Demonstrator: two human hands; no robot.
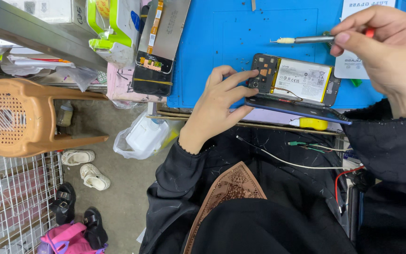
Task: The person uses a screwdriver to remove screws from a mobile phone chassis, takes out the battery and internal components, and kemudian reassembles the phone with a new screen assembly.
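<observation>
While the head view looks straight down, I note the opened smartphone [293,83] lying at the near edge of the blue work mat [222,47] on the bench, back cover off, white battery and dark circuit board exposed. Left hand [218,104] steadies its left end: fingers spread, fingertips resting on the board near the camera corner, thumb tucked under the phone's lower edge. Right hand [391,51] hovers above the phone's right end, fingers pinched around a slim screwdriver [306,40], shaft level, pale tip pointing left and clear of the phone. Detached phone screen [158,44] with an orange flex cable lies on the bench to the left of the mat. Loose wires [306,160] trail over my dark sleeves. Orange plastic stool [19,117] and sandals [85,167] on the floor, left.
</observation>
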